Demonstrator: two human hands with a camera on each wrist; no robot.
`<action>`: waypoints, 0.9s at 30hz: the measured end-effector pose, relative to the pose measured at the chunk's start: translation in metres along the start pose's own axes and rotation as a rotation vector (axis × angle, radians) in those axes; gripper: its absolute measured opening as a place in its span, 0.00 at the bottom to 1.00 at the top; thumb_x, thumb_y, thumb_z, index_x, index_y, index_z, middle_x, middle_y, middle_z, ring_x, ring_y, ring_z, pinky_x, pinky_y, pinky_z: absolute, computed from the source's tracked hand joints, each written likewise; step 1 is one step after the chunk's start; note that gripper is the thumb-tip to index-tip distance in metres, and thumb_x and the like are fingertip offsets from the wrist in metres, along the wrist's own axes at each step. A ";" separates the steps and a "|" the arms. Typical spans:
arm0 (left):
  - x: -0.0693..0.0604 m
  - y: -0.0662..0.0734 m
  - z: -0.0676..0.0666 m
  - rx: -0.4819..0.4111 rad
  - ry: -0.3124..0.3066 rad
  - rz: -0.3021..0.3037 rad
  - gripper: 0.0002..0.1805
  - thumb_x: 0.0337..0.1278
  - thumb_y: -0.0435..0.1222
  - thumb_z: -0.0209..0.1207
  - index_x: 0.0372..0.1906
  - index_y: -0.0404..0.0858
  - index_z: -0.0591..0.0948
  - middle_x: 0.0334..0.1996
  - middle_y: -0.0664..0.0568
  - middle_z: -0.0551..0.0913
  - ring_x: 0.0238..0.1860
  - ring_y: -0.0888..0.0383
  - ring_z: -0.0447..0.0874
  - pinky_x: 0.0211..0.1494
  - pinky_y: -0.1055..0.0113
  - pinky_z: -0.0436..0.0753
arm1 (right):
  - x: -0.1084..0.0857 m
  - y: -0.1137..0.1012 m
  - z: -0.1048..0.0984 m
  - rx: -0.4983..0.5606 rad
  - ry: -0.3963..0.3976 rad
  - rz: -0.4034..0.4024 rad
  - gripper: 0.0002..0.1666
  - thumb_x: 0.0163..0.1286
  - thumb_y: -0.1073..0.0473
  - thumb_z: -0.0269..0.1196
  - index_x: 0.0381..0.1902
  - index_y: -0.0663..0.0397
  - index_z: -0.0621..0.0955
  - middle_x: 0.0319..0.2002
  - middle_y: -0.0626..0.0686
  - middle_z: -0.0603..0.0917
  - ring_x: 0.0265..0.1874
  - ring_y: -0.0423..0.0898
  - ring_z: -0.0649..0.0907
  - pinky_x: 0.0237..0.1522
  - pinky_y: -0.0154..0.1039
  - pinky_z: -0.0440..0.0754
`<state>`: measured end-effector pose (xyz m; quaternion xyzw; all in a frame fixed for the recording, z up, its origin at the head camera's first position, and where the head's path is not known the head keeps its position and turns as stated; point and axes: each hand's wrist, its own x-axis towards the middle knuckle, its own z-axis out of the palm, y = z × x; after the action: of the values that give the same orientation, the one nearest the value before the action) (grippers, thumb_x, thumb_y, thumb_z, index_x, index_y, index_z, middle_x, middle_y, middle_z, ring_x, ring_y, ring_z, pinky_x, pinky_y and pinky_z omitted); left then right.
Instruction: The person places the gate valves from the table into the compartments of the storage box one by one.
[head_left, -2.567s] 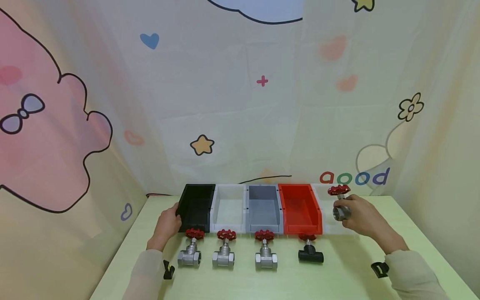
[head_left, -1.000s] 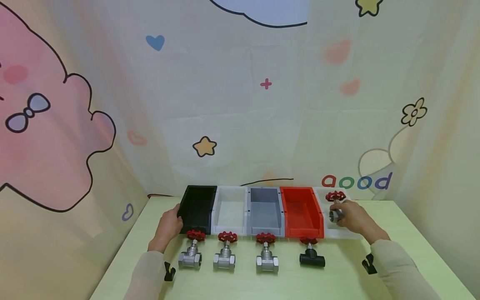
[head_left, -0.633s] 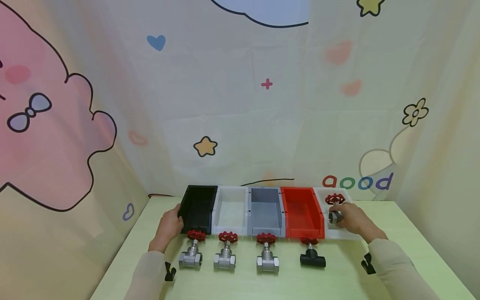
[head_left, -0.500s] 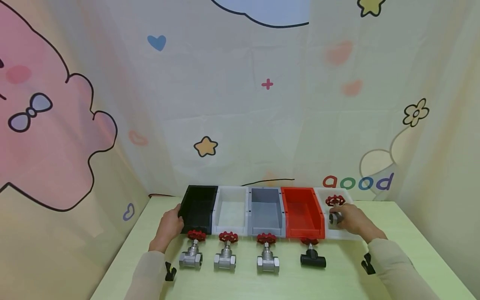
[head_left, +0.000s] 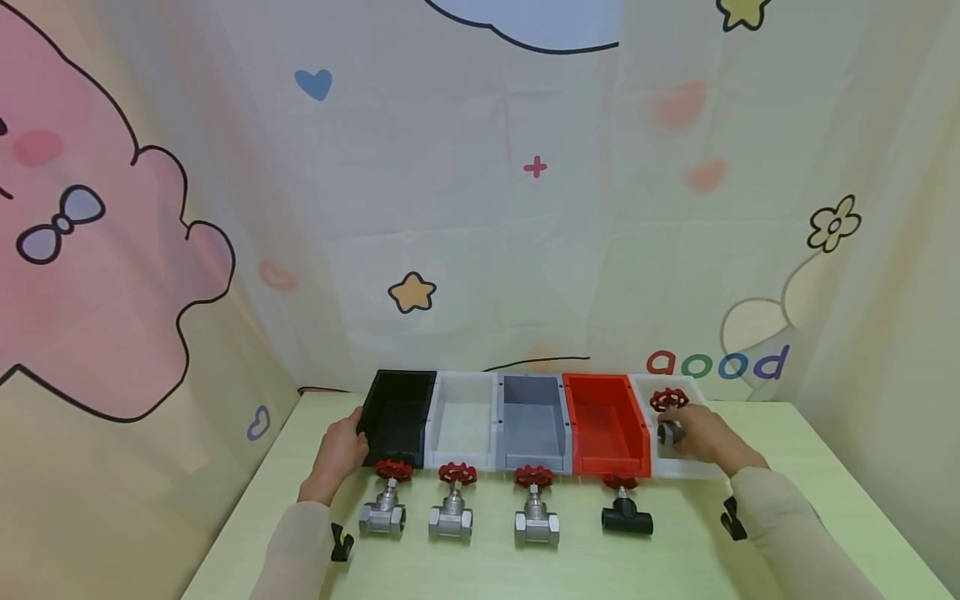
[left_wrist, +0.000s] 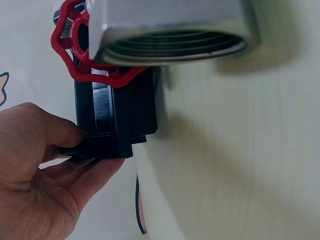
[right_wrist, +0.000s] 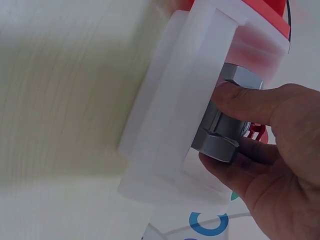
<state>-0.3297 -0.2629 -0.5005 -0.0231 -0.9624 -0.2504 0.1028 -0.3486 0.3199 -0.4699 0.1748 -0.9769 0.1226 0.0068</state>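
Note:
At the left end of the bin row, the left hand (head_left: 339, 450) grips the side wall of the black bin (head_left: 397, 417); the left wrist view shows the thumb on one side of the black wall (left_wrist: 102, 120) and fingers on the other. The right hand (head_left: 708, 435) holds a metal valve (head_left: 670, 432) with a red handwheel (head_left: 669, 399) inside the right-hand white bin (head_left: 686, 468). In the right wrist view, thumb and fingers pinch the grey valve body (right_wrist: 225, 125) behind the bin's translucent front wall (right_wrist: 170, 110). Whether the valve touches the bin floor is hidden.
Between the end bins stand a white bin (head_left: 462, 421), a grey bin (head_left: 531, 421) and a red bin (head_left: 603, 421). In front lie several valves, metal ones (head_left: 382, 518) and a black one (head_left: 627, 521), on the pale table (head_left: 450, 575). A patterned curtain (head_left: 480, 208) hangs behind.
The right hand has lowered the valve from above the right-hand white bin down into it, moving slightly left. The left hand has kept its grip on the black bin.

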 end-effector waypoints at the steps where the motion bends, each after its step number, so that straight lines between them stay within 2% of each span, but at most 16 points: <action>1: 0.000 0.000 0.000 -0.002 -0.001 -0.002 0.29 0.63 0.27 0.50 0.69 0.24 0.65 0.55 0.24 0.78 0.47 0.33 0.83 0.48 0.44 0.81 | 0.001 0.000 0.000 0.001 -0.003 -0.004 0.24 0.50 0.68 0.73 0.48 0.63 0.85 0.46 0.63 0.86 0.45 0.61 0.81 0.51 0.61 0.80; 7: 0.000 0.001 -0.001 -0.010 -0.004 -0.005 0.29 0.62 0.27 0.50 0.69 0.23 0.65 0.55 0.23 0.77 0.43 0.36 0.84 0.46 0.45 0.81 | 0.002 -0.001 0.001 0.022 -0.005 -0.019 0.23 0.50 0.67 0.75 0.46 0.63 0.86 0.45 0.62 0.87 0.44 0.60 0.82 0.50 0.60 0.81; 11: -0.001 0.000 -0.001 -0.009 -0.009 -0.016 0.29 0.63 0.27 0.50 0.69 0.24 0.64 0.56 0.24 0.77 0.36 0.43 0.83 0.41 0.50 0.81 | 0.001 -0.001 0.008 0.032 -0.004 -0.031 0.23 0.50 0.65 0.76 0.46 0.61 0.86 0.45 0.61 0.87 0.44 0.61 0.82 0.52 0.62 0.80; 14: -0.002 -0.001 -0.001 -0.022 -0.029 -0.037 0.30 0.63 0.27 0.50 0.71 0.25 0.63 0.54 0.24 0.78 0.24 0.51 0.76 0.32 0.57 0.76 | 0.000 0.000 0.013 0.029 -0.010 -0.036 0.24 0.50 0.64 0.76 0.47 0.60 0.86 0.45 0.61 0.87 0.45 0.61 0.82 0.53 0.62 0.79; 17: -0.002 0.000 -0.001 -0.039 -0.045 -0.046 0.31 0.64 0.27 0.49 0.72 0.25 0.62 0.53 0.24 0.78 0.18 0.55 0.68 0.27 0.62 0.70 | -0.001 0.001 0.015 0.017 -0.010 -0.033 0.23 0.50 0.64 0.76 0.47 0.61 0.86 0.45 0.61 0.87 0.45 0.60 0.83 0.53 0.62 0.78; 22: -0.002 0.001 0.000 -0.040 -0.038 -0.052 0.31 0.63 0.27 0.49 0.72 0.26 0.62 0.49 0.25 0.80 0.18 0.55 0.67 0.26 0.63 0.68 | -0.001 0.003 0.014 0.013 0.007 -0.053 0.21 0.50 0.66 0.75 0.45 0.61 0.86 0.45 0.62 0.87 0.45 0.62 0.83 0.53 0.63 0.78; 27: -0.002 0.001 -0.001 -0.025 -0.017 -0.025 0.30 0.63 0.26 0.49 0.71 0.25 0.63 0.48 0.25 0.81 0.22 0.53 0.73 0.29 0.59 0.73 | 0.001 0.004 0.013 0.014 0.008 -0.043 0.21 0.51 0.67 0.74 0.45 0.60 0.86 0.46 0.63 0.87 0.47 0.64 0.82 0.54 0.64 0.77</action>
<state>-0.3278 -0.2627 -0.4991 -0.0146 -0.9603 -0.2633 0.0913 -0.3506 0.3197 -0.4835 0.1951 -0.9720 0.1302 0.0121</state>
